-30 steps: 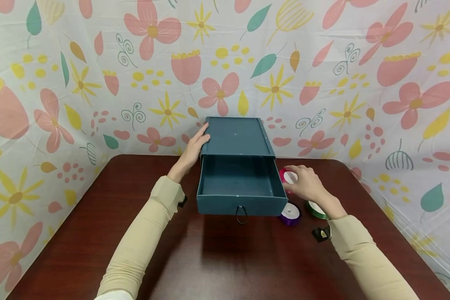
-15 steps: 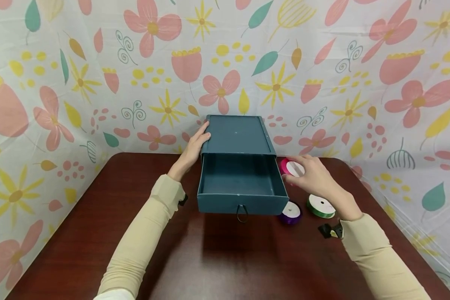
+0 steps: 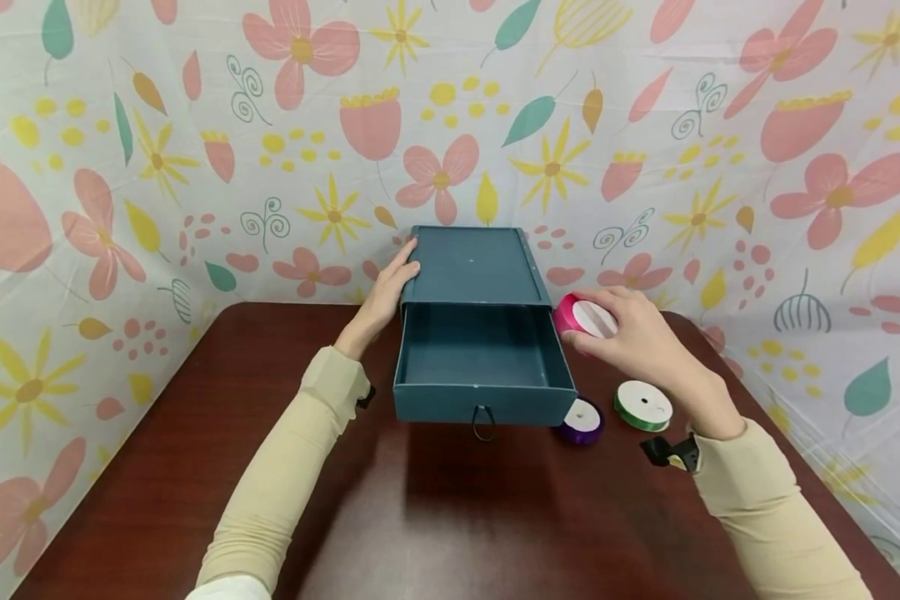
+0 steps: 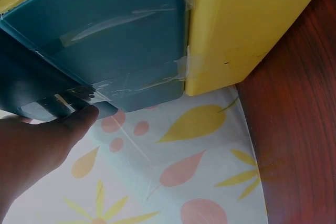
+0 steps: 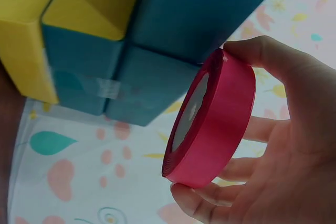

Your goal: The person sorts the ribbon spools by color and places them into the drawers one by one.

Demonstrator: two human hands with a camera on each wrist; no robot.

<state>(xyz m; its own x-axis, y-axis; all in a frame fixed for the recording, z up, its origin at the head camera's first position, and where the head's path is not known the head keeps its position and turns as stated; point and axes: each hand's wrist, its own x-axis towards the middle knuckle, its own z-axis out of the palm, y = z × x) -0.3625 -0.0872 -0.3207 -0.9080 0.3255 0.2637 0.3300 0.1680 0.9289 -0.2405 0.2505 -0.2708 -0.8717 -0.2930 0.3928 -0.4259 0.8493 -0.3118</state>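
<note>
Flowered cloth [image 3: 195, 167] hangs behind the dark wooden desk [image 3: 450, 517]. On it stands a teal box [image 3: 474, 267] with its drawer [image 3: 480, 367] pulled out. Flat against the box's far corner lies the left hand [image 3: 386, 293], fingers straight. Beside the drawer, lifted off the desk, the right hand [image 3: 641, 342] grips a pink ribbon spool [image 3: 585, 317]. Below that hand lie a green spool [image 3: 642, 406] and a purple spool [image 3: 581, 417].

Two ribbon spools [image 3: 644, 406] on the table [image 3: 195, 467], apparently right of the drawer [image 3: 482, 369]

Staged craft corner, dark wooden table [image 3: 450, 517], flowered cloth backdrop [image 3: 195, 167] on all sides
</note>
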